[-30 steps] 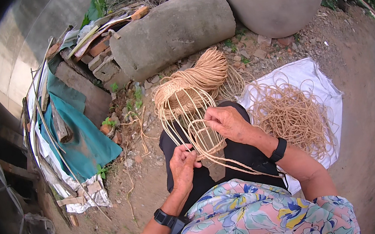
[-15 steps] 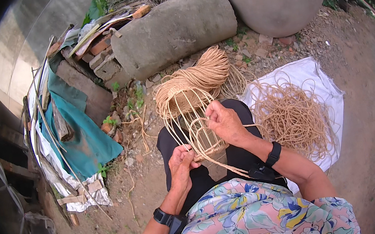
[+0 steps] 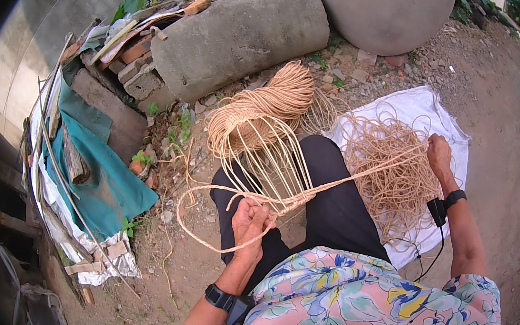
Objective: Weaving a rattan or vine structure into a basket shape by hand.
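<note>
A partly woven piece of tan cord, with several pale parallel strands point(image 3: 271, 161), spans my lap. Its far end is a dense woven band point(image 3: 249, 136). At the near woven edge, my left hand point(image 3: 251, 225) is closed in a pinch on the weaving. My right hand point(image 3: 439, 155) is out to the right, its fingers closed on a doubled tan cord point(image 3: 371, 173) stretched taut from that edge. A slack loop of the cord point(image 3: 183, 227) swings out past my left hand. The fingertips of both hands are partly hidden.
A thick hank of tan cord point(image 3: 284, 98) lies beyond my knees. To the right, a tangled cord pile point(image 3: 395, 178) rests on a white sack point(image 3: 453, 126). Farther back are a concrete cylinder point(image 3: 245, 37) and a round slab point(image 3: 383, 4). Teal cloth point(image 3: 103, 182) and sticks lie left.
My right hand has moved from the strands far out to the right, drawing the cord straight. A loop has swung out to the left. My left hand stays at the near edge.
</note>
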Tool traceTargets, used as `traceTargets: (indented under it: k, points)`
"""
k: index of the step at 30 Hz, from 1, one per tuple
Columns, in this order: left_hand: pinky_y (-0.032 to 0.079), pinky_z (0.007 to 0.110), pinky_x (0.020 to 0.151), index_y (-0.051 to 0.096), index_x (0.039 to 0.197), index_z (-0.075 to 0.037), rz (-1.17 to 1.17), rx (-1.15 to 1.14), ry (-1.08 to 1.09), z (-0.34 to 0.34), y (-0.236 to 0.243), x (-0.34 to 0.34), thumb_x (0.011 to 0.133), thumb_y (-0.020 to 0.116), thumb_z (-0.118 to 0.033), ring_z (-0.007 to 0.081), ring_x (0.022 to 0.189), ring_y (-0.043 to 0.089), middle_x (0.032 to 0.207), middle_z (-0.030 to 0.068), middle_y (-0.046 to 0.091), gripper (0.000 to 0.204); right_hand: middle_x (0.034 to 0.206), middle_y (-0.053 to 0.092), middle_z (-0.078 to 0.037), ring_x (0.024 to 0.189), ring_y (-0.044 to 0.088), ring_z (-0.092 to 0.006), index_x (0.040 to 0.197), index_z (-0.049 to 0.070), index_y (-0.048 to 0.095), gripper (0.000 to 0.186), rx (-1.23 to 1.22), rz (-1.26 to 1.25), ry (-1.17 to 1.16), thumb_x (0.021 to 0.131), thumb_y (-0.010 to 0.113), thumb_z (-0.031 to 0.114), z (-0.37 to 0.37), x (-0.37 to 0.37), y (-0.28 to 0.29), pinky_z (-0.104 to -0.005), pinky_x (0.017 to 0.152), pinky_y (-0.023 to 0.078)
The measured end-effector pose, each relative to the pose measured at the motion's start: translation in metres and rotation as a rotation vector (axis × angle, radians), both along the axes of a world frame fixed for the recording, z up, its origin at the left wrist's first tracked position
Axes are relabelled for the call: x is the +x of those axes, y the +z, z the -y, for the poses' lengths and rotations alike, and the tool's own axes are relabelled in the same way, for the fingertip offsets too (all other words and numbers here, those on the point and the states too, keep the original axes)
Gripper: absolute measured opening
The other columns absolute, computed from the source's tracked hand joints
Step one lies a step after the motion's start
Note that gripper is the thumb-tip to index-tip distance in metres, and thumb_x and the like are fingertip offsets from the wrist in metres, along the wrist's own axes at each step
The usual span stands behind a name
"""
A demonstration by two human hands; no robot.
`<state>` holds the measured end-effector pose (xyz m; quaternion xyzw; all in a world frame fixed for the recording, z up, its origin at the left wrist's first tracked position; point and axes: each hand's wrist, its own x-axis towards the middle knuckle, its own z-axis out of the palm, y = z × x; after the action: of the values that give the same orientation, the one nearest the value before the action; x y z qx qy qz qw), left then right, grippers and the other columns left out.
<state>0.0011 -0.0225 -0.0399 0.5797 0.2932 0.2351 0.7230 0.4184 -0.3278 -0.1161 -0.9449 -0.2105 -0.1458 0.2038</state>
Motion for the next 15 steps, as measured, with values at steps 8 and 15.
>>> traceTargets:
  k: [8, 15]
  points:
    - [0.053, 0.022, 0.058, 0.053, 0.101, -0.006, -0.028, -0.022, 0.088, -0.002, 0.003, -0.003, 0.094, 0.061, -0.016, 0.0066, 0.058, 0.057, 0.078, 0.0013, 0.061, 0.014, 0.064, 0.056, 0.0, 0.059, 0.056, -0.01, 0.093, 0.003, 0.061, 0.024, 0.592, -1.274, 0.806, 0.094, 0.059, 0.027, -0.14, -0.168, 0.099, -0.0267, 0.056, 0.046]
    - [0.054, 0.021, 0.057, 0.053, 0.101, -0.004, 0.0, -0.035, 0.102, 0.002, 0.007, -0.003, 0.094, 0.06, -0.016, 0.0063, 0.057, 0.057, 0.078, 0.0016, 0.061, 0.015, 0.061, 0.048, -0.002, 0.058, 0.045, -0.0102, 0.074, 0.003, 0.057, 0.034, 0.376, -0.726, 0.96, 0.094, 0.059, 0.031, -0.147, -0.207, 0.078, -0.0305, 0.054, 0.038]
